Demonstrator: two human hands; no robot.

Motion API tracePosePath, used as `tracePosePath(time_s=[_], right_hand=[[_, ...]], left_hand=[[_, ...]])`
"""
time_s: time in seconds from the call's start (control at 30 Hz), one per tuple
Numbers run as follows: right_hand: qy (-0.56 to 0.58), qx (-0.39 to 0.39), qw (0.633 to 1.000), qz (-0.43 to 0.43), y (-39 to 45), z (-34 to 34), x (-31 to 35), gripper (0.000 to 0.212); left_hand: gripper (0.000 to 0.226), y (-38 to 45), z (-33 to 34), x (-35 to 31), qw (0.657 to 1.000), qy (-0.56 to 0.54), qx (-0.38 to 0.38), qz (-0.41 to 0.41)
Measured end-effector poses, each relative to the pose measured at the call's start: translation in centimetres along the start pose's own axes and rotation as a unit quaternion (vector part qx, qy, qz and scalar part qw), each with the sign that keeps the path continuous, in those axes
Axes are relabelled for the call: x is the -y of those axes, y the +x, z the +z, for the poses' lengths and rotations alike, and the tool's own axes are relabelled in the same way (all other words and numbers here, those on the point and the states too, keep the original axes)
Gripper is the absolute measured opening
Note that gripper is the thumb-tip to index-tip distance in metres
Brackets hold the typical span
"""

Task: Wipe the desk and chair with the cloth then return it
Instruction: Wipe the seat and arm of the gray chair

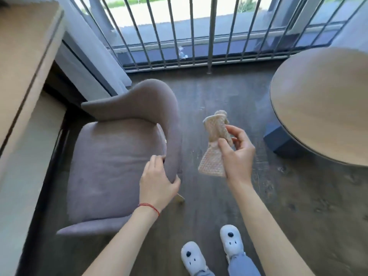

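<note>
Left hand point(158, 181) is wrapped over the near end of the chair point(119, 156) backrest, fingers curled on the inner side, thumb on the outer: closed on the chair. Right hand point(236, 154) pinches the cloth point(214, 148) at mid-length, fingers closed on it; cloth hangs bunched in the air at 3 o'clock of the chair, apart from it, over the floor point(209, 96). Step in hand looks like the chair wipe, not started on this face. To do it well: spread the cloth flat under the palm instead of the bunched pinch, keep the left hand bracing the backrest so the chair doesn't swivel or slide, run along the backrest top edge from the near end toward 11 o'clock, then sweep the seat cushion toward its front rim. Edges: the desk surface point(23, 66) sits tight at 9 to 10 o'clock, chair front tucked close to it, so little room on that side; whether they touch I can't tell, that corner is blurred. Round table surface point(322, 108) is well apart at 2 o'clock. Railing point(175, 36) at 12. Open floor between chair and round table gives the right arm free swing; slippers point(213, 250) stand at 6, clear of the chair legs.
</note>
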State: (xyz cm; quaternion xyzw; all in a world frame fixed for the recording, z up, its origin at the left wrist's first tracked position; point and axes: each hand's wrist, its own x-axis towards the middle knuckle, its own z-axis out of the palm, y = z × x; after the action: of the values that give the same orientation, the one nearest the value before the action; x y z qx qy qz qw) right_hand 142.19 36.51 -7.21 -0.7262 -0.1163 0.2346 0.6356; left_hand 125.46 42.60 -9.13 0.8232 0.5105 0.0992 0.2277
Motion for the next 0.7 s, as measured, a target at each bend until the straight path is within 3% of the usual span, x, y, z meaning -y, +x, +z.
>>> tracePosePath(time_s=[0.33,0.5,0.6,0.7], right_hand=[[0.066,0.046,0.995,0.055,-2.0,1.8,-7.0,0.035],[0.093,0.055,0.994,0.021,-2.1,3.5,-6.3,0.037],[0.051,0.082,0.995,-0.033,-2.6,5.6,-5.9,0.039],[0.035,0.115,0.993,-0.009,-3.7,5.8,-6.3,0.041]], left_hand=[[0.032,0.2,1.1,0.8,0.999,0.002,-0.033,0.017],[0.032,0.0,1.3,1.0,0.999,-0.008,-0.035,0.022],[0.031,0.0,1.4,1.0,0.999,-0.021,-0.044,0.024],[0.030,0.0,1.5,1.1,0.998,-0.025,-0.048,0.028]])
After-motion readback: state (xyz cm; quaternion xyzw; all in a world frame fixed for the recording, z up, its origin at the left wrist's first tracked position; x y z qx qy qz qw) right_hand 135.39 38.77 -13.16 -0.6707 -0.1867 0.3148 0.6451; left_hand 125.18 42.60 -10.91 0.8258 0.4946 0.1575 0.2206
